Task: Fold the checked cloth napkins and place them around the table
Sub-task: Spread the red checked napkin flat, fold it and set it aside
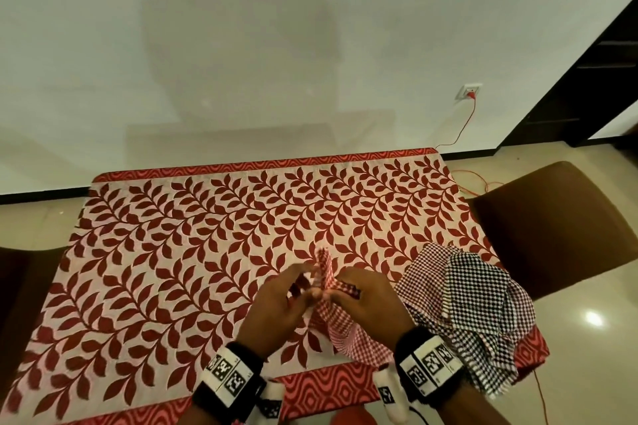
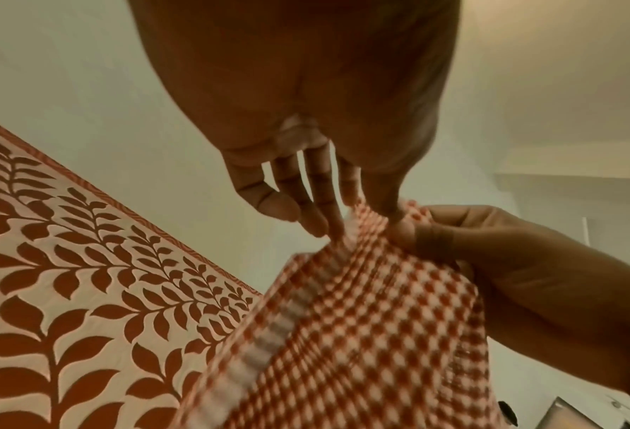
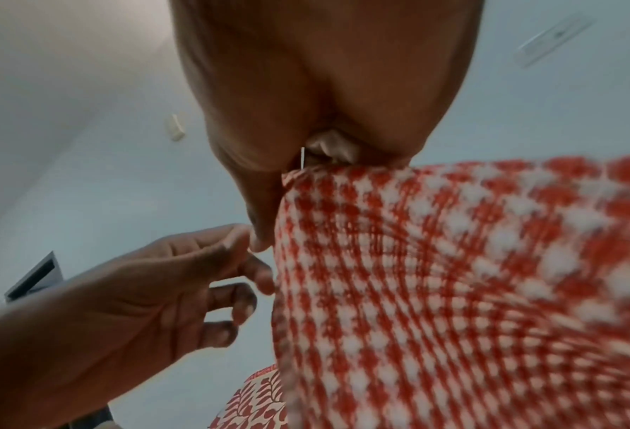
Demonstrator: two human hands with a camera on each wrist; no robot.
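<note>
A red-and-white checked napkin [image 1: 341, 324] hangs crumpled between both hands above the near middle of the table [image 1: 207, 235]. My left hand [image 1: 297, 293] pinches its upper edge between thumb and forefinger, the other fingers spread; the left wrist view shows this pinch [image 2: 363, 223] on the napkin [image 2: 361, 333]. My right hand [image 1: 359, 293] grips the same edge right beside it. In the right wrist view the napkin [image 3: 453, 290] drapes over the right hand [image 3: 277, 203] and hides its fingers. A loose pile of dark red and black checked napkins [image 1: 466, 297] lies at the table's near right corner.
A red leaf-patterned tablecloth covers the table, which stands against a white wall. A brown chair [image 1: 559, 224] is at the right side and another chair [image 1: 20, 286] at the left. A red cable [image 1: 462, 128] runs from a wall socket down behind the table.
</note>
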